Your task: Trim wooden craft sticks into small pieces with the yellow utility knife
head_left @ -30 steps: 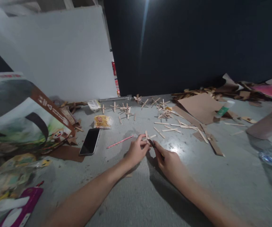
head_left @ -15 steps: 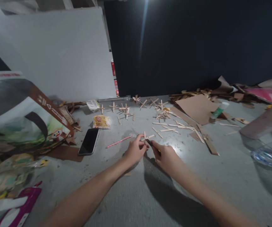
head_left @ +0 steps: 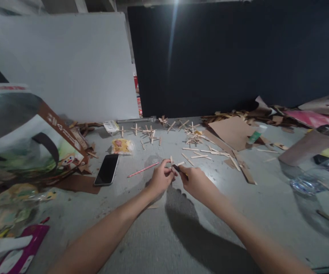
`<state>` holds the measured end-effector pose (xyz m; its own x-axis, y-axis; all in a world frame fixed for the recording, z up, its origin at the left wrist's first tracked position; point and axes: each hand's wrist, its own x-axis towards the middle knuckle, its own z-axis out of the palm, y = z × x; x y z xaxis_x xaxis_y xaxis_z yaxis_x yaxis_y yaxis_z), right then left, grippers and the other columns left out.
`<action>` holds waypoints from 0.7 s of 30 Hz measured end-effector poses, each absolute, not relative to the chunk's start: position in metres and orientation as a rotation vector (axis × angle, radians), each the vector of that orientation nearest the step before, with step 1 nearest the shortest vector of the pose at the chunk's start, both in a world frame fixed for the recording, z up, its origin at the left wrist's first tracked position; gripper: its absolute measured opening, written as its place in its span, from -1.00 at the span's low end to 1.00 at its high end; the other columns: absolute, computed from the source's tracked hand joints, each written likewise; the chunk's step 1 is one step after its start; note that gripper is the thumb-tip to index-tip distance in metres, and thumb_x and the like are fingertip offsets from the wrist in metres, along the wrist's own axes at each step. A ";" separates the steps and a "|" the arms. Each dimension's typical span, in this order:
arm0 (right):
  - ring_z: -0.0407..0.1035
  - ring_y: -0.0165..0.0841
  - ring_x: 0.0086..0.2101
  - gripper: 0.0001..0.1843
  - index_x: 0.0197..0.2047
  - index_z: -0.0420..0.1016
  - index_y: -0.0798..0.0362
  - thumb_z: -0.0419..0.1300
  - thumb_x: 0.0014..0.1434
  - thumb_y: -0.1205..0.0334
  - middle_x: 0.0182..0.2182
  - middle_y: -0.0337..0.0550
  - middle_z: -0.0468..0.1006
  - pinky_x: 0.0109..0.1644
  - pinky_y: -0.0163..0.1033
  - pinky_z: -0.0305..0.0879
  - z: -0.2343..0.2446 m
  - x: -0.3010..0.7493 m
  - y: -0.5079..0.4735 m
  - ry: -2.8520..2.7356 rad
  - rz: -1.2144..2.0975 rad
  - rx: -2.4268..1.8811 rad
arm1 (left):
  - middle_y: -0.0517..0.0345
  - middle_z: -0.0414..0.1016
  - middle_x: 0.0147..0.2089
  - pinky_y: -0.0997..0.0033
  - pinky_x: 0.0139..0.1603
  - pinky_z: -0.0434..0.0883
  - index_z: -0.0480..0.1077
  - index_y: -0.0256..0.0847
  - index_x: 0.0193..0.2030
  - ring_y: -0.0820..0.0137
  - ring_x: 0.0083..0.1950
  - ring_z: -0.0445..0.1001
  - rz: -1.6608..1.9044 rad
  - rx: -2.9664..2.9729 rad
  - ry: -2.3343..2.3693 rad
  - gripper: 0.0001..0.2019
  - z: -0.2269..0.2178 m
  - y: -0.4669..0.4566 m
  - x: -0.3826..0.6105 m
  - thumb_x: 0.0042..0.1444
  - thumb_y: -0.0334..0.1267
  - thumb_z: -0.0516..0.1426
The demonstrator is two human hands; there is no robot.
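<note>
My left hand (head_left: 162, 178) is closed, pinching a light wooden craft stick (head_left: 171, 160) that points upward between thumb and fingers. Just to the right, my right hand (head_left: 194, 179) is wrapped round a black-and-yellow tool that looks like a utility knife (head_left: 176, 168). Its dark front end meets the stick by my left fingertips; the blade is too small to make out. Another stick (head_left: 180, 163) lies behind the tool. Beyond the hands, loose craft sticks (head_left: 201, 156) are scattered, and sticks joined into crosses (head_left: 152, 135) stand farther back. A red-striped straw (head_left: 143, 169) lies left of my left hand.
A phone (head_left: 106, 170), a yellow packet (head_left: 122, 147) and a printed bag (head_left: 64, 140) are on the left, with a purple object (head_left: 24, 247) nearer. Rightward are cardboard (head_left: 231, 131), a green glue stick (head_left: 257, 134), a tumbler (head_left: 310, 146) and a clear plastic bottle (head_left: 307, 185).
The view has shifted slightly, bringing more of the right side into sight. The stick in my left hand now stands more upright, and the knife has moved a little left along with both hands.
</note>
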<state>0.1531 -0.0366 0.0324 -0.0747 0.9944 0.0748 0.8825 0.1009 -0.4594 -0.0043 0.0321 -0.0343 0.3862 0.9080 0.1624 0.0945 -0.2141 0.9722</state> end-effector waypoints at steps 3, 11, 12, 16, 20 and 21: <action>0.33 -0.38 -0.53 -0.71 -0.25 0.62 0.10 0.05 0.31 0.44 -0.51 -0.11 0.57 -0.40 -0.32 -0.01 0.037 0.159 -0.033 -2.009 0.552 -1.704 | 0.19 0.64 -0.44 0.50 -0.40 0.38 0.35 -0.19 0.02 0.40 -0.47 0.55 0.996 1.595 0.901 -0.66 -0.032 0.032 -0.004 0.14 -0.20 0.28; 0.38 -0.31 -0.55 -0.64 0.07 0.58 0.11 -0.01 0.42 0.33 -0.48 -0.04 0.61 -0.43 -0.27 -0.10 0.022 0.144 -0.049 -1.929 0.385 -1.863 | 0.16 0.64 -0.42 0.45 -0.32 0.43 0.37 -0.20 0.06 0.38 -0.41 0.57 1.027 1.649 0.924 -0.67 -0.033 0.029 -0.003 0.21 -0.18 0.26; 0.39 -0.30 -0.54 -0.64 0.07 0.58 0.10 -0.02 0.43 0.33 -0.47 -0.03 0.62 -0.43 -0.26 -0.11 0.023 0.142 -0.049 -1.938 0.380 -1.886 | 0.16 0.64 -0.42 0.45 -0.31 0.43 0.37 -0.20 0.07 0.38 -0.40 0.57 1.027 1.657 0.930 -0.66 -0.033 0.029 -0.004 0.21 -0.19 0.26; 0.40 -0.32 -0.51 -0.69 -0.10 0.60 0.10 0.01 0.39 0.39 -0.47 -0.04 0.61 -0.41 -0.27 -0.06 0.034 0.146 -0.043 -1.988 0.446 -1.849 | 0.16 0.65 -0.41 0.46 -0.30 0.42 0.39 -0.19 0.11 0.39 -0.39 0.57 1.028 1.715 0.959 -0.65 -0.033 0.031 -0.005 0.21 -0.24 0.26; 0.41 -0.34 -0.49 -0.72 -0.28 0.57 0.08 0.04 0.32 0.45 -0.50 -0.11 0.59 -0.37 -0.30 0.02 0.044 0.157 -0.035 -1.994 0.578 -1.737 | 0.14 0.66 -0.39 0.45 -0.29 0.43 0.39 -0.21 0.16 0.39 -0.41 0.56 0.995 1.760 0.944 -0.64 -0.033 0.032 -0.006 0.23 -0.25 0.22; 0.40 -0.35 -0.49 -0.71 -0.30 0.56 0.08 0.03 0.32 0.45 -0.52 -0.13 0.59 -0.37 -0.30 0.04 0.046 0.160 -0.033 -1.992 0.628 -1.712 | 0.14 0.66 -0.38 0.45 -0.30 0.43 0.39 -0.22 0.16 0.39 -0.41 0.56 0.991 1.773 0.944 -0.64 -0.033 0.032 -0.006 0.24 -0.26 0.20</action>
<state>0.1603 -0.0332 0.0462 -0.1389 0.9897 0.0342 0.7911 0.1317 -0.5973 -0.0063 0.0321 -0.0328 0.3948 0.8877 0.2370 0.1932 -0.3324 0.9231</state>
